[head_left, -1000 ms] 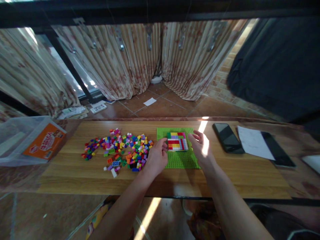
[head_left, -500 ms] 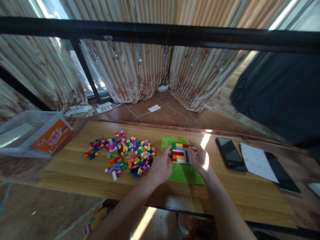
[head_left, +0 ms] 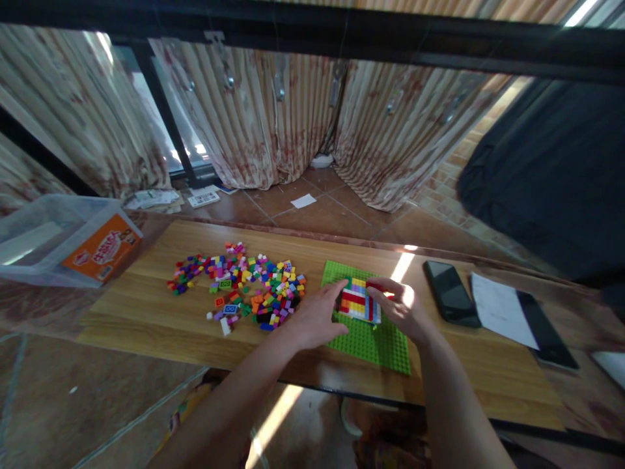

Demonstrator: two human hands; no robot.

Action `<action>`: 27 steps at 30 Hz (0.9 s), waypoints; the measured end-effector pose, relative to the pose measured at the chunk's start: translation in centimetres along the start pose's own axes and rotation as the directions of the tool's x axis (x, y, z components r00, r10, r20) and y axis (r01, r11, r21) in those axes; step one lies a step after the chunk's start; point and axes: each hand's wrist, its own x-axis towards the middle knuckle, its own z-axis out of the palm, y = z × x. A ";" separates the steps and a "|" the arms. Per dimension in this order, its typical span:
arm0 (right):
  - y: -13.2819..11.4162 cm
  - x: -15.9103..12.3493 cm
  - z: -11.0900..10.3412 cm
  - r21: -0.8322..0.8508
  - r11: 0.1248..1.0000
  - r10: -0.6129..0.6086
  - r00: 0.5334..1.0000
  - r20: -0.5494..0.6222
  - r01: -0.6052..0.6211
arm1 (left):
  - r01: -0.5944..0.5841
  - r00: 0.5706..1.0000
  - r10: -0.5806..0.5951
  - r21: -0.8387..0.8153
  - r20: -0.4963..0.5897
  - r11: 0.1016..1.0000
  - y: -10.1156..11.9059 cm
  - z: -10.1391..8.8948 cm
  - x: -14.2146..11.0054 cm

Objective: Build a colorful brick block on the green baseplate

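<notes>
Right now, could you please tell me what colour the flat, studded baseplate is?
The flat, studded baseplate is bright green, as the head view shows.

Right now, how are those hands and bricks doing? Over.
Left hand at build's left edge, thumb spread. Right hand at its far right corner. Build on green baseplate. Loose bricks left of plate.

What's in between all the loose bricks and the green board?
In the head view, the left hand lies between the loose bricks and green board; beyond it shows a strip of wooden tabletop.
</notes>
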 end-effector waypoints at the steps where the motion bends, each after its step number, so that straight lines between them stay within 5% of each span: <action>1: -0.1 -0.1 0.0 -0.044 0.999 0.000 1.000 0.003 0.000 | 0.000 1.000 0.001 0.047 -0.018 0.999 -0.1 0.3 0.1; 7: -0.5 -0.4 -1.4 -0.485 0.857 0.134 0.983 -0.121 -0.177 | 0.111 0.960 -0.039 0.250 -0.278 0.962 -0.3 1.7 1.2; 10: -0.5 -0.5 -1.9 -0.519 0.834 0.143 0.982 -0.127 -0.188 | 0.138 0.941 -0.053 0.236 -0.335 0.962 0.1 1.5 1.6; 17: -0.1 -0.5 -1.8 -0.452 0.877 0.158 0.986 -0.053 -0.165 | 0.177 0.941 -0.219 -0.178 -0.259 0.968 0.3 1.8 1.5; 22: -0.2 -0.8 -1.1 -0.130 0.925 0.367 0.929 0.050 -0.358 | 0.091 0.964 -0.224 -0.620 -0.141 0.780 -0.3 2.5 2.2; 27: -0.2 -0.6 -0.8 -0.121 0.902 0.416 0.909 -0.003 -0.413 | 0.129 0.915 -0.363 -0.726 -0.175 0.676 -0.9 2.7 2.8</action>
